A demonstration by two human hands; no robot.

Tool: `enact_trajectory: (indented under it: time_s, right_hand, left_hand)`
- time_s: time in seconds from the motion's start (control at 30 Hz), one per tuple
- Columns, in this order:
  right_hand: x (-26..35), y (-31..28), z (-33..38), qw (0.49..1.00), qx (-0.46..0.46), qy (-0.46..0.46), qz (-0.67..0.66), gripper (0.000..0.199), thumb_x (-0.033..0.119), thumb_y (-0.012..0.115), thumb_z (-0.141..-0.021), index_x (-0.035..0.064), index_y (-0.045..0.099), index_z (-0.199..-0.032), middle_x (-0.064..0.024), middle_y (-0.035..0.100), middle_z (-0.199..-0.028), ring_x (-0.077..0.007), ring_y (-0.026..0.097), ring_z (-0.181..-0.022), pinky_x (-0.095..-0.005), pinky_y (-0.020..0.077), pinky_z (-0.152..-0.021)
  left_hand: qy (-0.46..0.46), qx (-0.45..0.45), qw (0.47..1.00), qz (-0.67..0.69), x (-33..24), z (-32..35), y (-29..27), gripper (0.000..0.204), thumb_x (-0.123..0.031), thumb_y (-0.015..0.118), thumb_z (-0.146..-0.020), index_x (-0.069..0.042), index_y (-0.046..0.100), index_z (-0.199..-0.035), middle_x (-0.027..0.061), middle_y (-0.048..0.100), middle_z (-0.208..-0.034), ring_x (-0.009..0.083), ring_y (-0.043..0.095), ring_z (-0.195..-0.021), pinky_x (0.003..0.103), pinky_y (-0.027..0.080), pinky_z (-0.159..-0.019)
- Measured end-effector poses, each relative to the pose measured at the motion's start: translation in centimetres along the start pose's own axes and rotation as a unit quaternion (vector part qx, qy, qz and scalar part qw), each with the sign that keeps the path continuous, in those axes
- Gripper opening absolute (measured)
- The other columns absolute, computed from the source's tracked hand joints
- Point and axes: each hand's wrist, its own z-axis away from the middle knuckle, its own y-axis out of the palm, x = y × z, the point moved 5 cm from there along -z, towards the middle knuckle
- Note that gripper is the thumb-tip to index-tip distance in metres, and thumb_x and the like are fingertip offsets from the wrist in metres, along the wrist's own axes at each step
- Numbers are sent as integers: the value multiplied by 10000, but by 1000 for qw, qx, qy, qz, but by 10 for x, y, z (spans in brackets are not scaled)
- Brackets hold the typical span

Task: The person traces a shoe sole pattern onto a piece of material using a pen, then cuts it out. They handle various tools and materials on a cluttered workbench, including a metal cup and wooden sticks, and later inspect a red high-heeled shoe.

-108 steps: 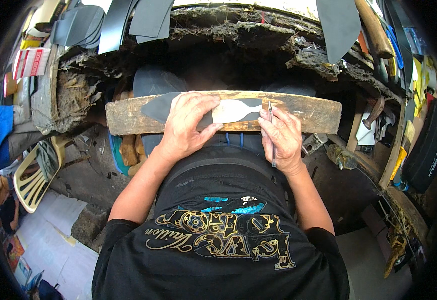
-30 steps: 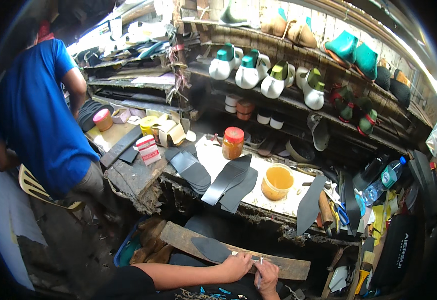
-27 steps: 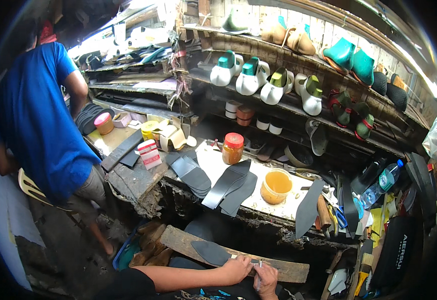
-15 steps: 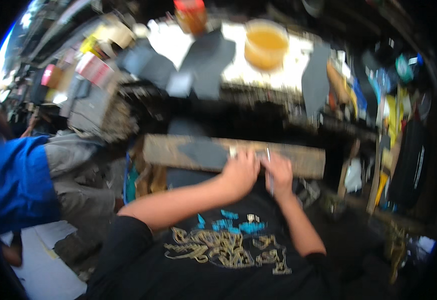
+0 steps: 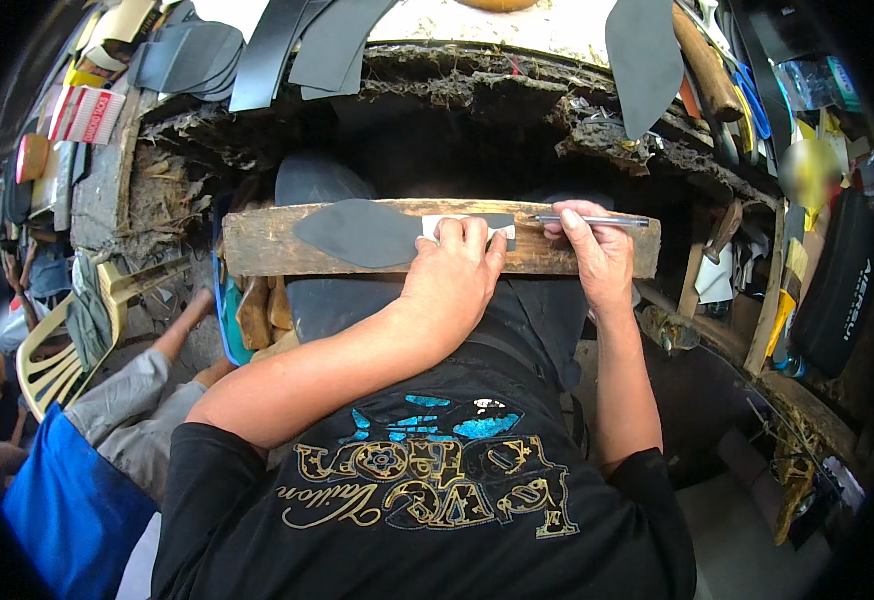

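Board (image 5: 277,245) across lap, long axis left-right. Dark sole piece (image 5: 357,232) flat on board, toe pointing left. Left hand (image 5: 452,285) pressing sole's right end, fingers flat. Right hand (image 5: 597,255) just right of it, gripping pen (image 5: 592,220), nearer board's right end.

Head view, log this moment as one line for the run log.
left hand: pressing pale template on dark sole piece | right hand: holding silver pen | wooden board: across lap

Sole piece, pattern and pen on a plank at frame centre

A dark sole-shaped piece (image 5: 367,232) lay flat on the worn wooden plank (image 5: 267,245), toe pointing left; a pale pattern (image 5: 437,226) overlapped its right end, a silver pen (image 5: 597,219) lying level just right.
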Motion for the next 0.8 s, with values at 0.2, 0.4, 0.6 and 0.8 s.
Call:
enact_trajectory:
  time_s: [0.2, 0.4, 0.6, 0.8]
  right_hand:
    - [2, 7, -3, 999, 32, -23, 17, 251, 177, 666, -1072, -20, 689, -1225, -76, 760, -1000, -134, 712, -946, -300, 569, -909]
    - [26, 36, 10, 939, 81, -246, 227, 300, 45, 699, -988, 24, 693, -1288, -130, 776, -1045, -282, 734, -1039, -412, 555, -968]
    - [16, 11, 26, 847, -35, -323, 422, 312, -5, 757, -858, 19, 735, -1168, -143, 760, -977, -325, 718, -984, -478, 514, -910]
    - [1, 40, 27, 840, 71, -336, 420, 289, 158, 602, -1059, 25, 719, -1287, -181, 746, -1264, -373, 676, -1221, -514, 462, -1091]
  left_hand:
    - [8, -19, 1000, -15, 1, 1, 0, 608, -146, 656, -925, -45, 546, -1514, 214, 572, -1232, 333, 597, -1133, 394, 606, -872]
    - [6, -17, 1000, -14, 1, 0, -3, 614, -152, 654, -917, -33, 550, -1510, 200, 571, -1223, 324, 594, -1132, 390, 601, -867]
    - [-1, -7, 999, 46, -5, -1, 18, 547, -166, 641, -922, -35, 594, -1451, 178, 610, -1216, 317, 611, -1153, 407, 593, -852]
    - [-71, -75, 994, 40, -16, -14, 30, 390, -288, 631, -925, -17, 709, -1194, 134, 640, -1173, 294, 605, -1080, 511, 563, -750]
